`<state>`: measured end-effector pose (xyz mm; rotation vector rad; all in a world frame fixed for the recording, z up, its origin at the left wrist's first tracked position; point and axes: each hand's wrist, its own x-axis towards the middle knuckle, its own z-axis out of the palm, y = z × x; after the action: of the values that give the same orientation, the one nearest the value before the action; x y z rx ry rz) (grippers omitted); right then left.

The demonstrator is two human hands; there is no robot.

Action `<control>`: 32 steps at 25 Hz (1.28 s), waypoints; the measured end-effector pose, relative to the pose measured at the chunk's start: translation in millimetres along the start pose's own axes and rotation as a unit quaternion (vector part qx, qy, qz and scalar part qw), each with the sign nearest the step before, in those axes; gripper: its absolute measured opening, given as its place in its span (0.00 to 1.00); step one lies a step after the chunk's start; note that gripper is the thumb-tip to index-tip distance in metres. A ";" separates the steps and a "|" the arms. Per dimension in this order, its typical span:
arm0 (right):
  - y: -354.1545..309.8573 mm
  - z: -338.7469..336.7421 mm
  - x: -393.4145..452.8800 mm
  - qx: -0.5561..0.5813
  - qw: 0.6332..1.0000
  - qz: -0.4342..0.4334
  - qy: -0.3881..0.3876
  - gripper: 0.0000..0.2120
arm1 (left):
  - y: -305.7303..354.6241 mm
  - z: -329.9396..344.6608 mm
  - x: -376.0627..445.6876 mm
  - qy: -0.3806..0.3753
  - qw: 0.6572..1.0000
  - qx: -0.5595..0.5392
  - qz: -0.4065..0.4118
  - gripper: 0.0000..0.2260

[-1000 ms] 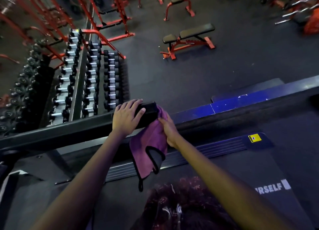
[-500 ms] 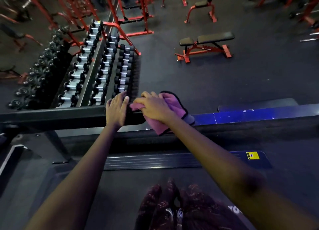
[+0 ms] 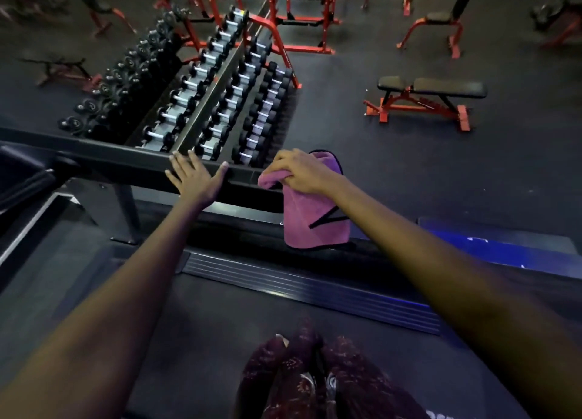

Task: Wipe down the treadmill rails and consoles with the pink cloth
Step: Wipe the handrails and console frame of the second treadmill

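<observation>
Beyond the treadmill rail (image 3: 132,163), a dumbbell rack (image 3: 217,103) holds rows of dumbbells on its tiers. The left hand (image 3: 195,179) lies flat on the dark rail, fingers straight, grip released. Just right of it, the right hand (image 3: 302,173) has its grip clenched on the bunched top of the pink cloth (image 3: 315,220), which hangs over the rail's right end and down its near side. Right of that end lies open dark floor. A red-framed bench (image 3: 431,99) stands far right, well apart. Near, the treadmill belt (image 3: 204,340) runs beneath both arms.
</observation>
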<state>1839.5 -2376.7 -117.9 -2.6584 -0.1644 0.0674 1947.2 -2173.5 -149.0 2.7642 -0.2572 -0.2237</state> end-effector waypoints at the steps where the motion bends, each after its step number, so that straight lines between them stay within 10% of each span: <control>1: -6.4 1.3 10.6 0.006 1.000 -0.011 0.004 0.18 | 0.4 0.6 0.3 0.002 1.000 -0.001 0.001 0.39; 20: 3.5 15.3 61.7 0.125 0.988 -0.077 -0.039 0.17 | -6.5 10.2 -4.8 0.077 0.997 0.000 0.007 0.35; 32: 59.6 12.2 60.6 0.377 0.910 -0.052 -0.166 0.16 | 43.1 16.6 27.0 0.164 0.952 -0.077 -0.248 0.31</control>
<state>1904.9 -2415.9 -157.4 -1.8428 -0.3158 0.4542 1963.9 -2224.2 -152.1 2.6048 0.5212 0.0919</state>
